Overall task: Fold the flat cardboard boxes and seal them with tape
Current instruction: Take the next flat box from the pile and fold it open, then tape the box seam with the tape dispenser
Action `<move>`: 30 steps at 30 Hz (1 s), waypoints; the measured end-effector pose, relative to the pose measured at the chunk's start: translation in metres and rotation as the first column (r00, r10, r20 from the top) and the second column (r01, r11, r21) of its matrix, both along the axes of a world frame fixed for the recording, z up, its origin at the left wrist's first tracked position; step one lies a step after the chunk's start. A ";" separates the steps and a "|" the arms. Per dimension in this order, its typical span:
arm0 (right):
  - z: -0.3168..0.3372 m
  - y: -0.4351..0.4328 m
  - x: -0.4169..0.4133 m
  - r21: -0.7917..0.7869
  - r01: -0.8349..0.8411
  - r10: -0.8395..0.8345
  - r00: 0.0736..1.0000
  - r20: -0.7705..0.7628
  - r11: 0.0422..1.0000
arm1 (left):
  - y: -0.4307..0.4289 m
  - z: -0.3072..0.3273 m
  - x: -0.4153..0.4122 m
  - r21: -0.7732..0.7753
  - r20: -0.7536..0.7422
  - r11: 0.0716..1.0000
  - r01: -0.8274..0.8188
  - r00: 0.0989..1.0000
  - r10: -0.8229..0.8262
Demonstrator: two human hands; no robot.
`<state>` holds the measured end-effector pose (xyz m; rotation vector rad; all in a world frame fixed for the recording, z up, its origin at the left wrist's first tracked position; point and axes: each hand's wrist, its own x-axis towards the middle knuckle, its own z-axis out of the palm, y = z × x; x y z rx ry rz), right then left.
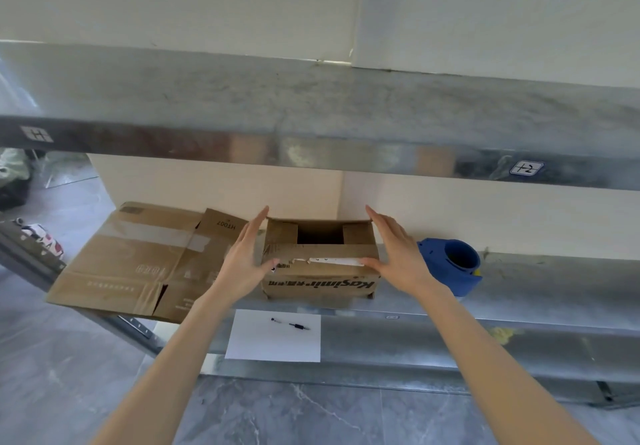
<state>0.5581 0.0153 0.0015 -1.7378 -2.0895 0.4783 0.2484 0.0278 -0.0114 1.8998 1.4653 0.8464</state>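
Shelf point(536, 271) bears flat cardboard point(138, 261) at left and a half-closed box point(318, 283) at centre. Left hand point(242, 264) and right hand point(394, 254) flank the box, fingers straight, thumbs on its front flap. The box is probably light, worn and crushable, best held by its side walls. Tape dispenser point(450, 268) stands near, right.

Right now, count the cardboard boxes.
2: the folded box between the left hand and right hand; the flat box left of it. Others may be hidden.
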 end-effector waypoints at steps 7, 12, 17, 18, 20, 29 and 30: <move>-0.016 0.001 0.008 -0.035 -0.045 0.045 0.999 -0.006 0.998 | 0.000 -0.009 -0.004 -0.058 -0.011 0.998 0.008 1.000 -0.009; -0.017 0.001 0.008 -0.035 -0.052 0.052 0.998 -0.023 0.998 | 0.002 -0.002 -0.001 0.091 -0.318 0.996 -0.024 0.947 0.052; -0.013 -0.003 0.008 -0.042 -0.016 0.003 0.952 -0.307 0.999 | 0.000 0.009 0.031 0.265 -0.406 0.963 0.053 0.912 0.061; -0.012 -0.003 0.011 -0.024 0.028 -0.035 0.928 -0.371 0.999 | 0.000 0.011 0.039 0.276 -0.414 0.958 0.073 0.909 0.049; -0.010 -0.003 0.023 0.007 0.139 -0.126 0.914 -0.386 0.990 | -0.001 0.012 0.053 0.308 -0.430 0.945 0.107 0.902 0.038; -0.027 -0.010 0.115 -0.191 0.324 -0.250 0.910 0.330 0.927 | 0.000 0.010 0.088 0.312 -0.438 0.948 0.065 0.895 0.083; -0.027 -0.010 0.121 -0.217 0.315 -0.226 0.908 0.353 0.924 | -0.001 0.009 0.091 0.316 -0.439 0.947 0.055 0.893 0.095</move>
